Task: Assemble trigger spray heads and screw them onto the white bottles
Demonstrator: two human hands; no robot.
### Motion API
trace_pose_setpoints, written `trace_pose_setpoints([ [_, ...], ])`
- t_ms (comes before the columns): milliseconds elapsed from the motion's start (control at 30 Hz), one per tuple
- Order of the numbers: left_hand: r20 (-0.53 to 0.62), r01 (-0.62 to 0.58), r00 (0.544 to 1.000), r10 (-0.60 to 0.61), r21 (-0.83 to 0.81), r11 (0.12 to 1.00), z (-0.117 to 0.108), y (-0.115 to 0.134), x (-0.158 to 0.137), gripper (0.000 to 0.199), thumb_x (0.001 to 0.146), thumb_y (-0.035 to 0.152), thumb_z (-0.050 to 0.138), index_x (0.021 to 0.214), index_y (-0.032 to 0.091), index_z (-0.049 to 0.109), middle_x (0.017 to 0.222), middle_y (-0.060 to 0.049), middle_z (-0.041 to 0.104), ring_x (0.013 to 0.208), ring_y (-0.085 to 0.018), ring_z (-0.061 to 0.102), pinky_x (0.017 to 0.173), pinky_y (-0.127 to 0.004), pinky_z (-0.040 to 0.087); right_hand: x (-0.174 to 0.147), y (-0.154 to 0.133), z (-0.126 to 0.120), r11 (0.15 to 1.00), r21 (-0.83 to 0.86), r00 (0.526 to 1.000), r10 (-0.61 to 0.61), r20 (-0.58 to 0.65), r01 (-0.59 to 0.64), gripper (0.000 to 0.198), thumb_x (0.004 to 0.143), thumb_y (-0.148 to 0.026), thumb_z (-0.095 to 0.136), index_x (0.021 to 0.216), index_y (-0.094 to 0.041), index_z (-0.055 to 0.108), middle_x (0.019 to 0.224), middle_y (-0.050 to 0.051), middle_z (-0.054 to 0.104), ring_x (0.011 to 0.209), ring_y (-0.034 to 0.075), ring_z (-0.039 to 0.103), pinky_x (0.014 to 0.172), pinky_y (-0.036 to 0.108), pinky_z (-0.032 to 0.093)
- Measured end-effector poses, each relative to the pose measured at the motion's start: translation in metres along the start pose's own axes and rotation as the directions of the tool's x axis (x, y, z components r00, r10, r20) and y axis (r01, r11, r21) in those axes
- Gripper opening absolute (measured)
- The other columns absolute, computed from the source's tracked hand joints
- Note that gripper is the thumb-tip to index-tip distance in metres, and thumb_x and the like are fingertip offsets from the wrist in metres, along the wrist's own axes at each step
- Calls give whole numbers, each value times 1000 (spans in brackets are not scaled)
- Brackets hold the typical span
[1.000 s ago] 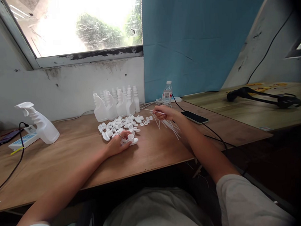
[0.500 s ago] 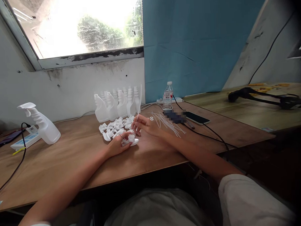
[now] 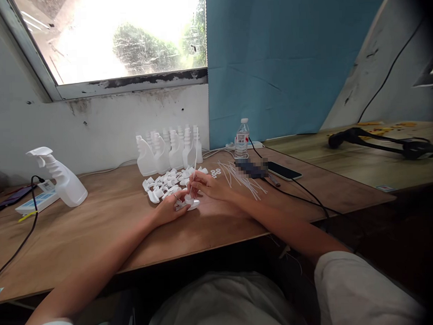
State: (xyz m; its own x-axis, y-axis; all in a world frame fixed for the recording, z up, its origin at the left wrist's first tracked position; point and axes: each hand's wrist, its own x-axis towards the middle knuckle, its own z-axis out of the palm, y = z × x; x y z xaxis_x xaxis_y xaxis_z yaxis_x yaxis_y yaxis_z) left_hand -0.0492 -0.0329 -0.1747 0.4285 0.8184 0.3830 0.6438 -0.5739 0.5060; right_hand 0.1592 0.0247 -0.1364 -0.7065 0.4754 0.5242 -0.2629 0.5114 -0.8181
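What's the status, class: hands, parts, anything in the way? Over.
Left hand holding white sprayer head. Right hand pinching thin white tube, near-upright over it, lower end hidden. Loose white sprayer parts piled close behind.

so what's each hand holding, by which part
The left hand holds a sprayer head by its left side; the right hand pinches a thin tube near its lower end.

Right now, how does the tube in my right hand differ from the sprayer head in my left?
The tube is long and thin; the sprayer head is short and chunky. The tube stands nearly upright, while the sprayer head lies roughly level. The right hand pinches the tube; the left hand partly covers the sprayer head. Both are white.
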Motion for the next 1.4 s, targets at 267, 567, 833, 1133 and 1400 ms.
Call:
trace_pose_setpoints([
  [267,-4,-31,1000,31,-19,999,0,0,1,41,84,32,58,123,19,54,104,-5,65,87,-16,61,79,-28,48,-2,-7,0,974,-213,997,-66,34,72,23,95,-37,50,85,-17,48,71,1,62,58,10,56,56,23,46],
  [567,-7,-54,999,54,-24,998,0,-1,1,45,84,32,58,127,19,52,104,-6,64,91,-17,60,83,-30,47,-6,-20,3,919,-362,986,-121,111,153,21,95,-35,47,84,-17,49,73,2,62,64,11,58,62,24,45],
  [833,-11,-71,997,71,13,997,0,-2,1,49,85,32,58,132,20,49,108,-6,65,89,-16,61,80,-28,48,-8,-18,2,944,-306,991,-98,94,122,26,94,-41,51,84,-17,49,73,1,60,64,11,56,60,23,44],
  [1133,38,-36,999,33,57,998,0,1,2,45,86,35,55,128,19,54,74,2,64,56,-9,51,57,-21,41,-5,-16,4,948,-310,997,-63,43,73,27,93,-42,51,81,-18,48,73,0,56,62,10,53,59,23,44],
  [1400,14,-23,1000,22,73,997,0,0,2,47,85,36,56,128,17,56,91,-4,69,69,-12,59,65,-22,47,-3,2,0,907,-420,1000,5,15,2,20,89,-34,55,81,-16,57,80,2,57,69,10,53,60,21,43],
])
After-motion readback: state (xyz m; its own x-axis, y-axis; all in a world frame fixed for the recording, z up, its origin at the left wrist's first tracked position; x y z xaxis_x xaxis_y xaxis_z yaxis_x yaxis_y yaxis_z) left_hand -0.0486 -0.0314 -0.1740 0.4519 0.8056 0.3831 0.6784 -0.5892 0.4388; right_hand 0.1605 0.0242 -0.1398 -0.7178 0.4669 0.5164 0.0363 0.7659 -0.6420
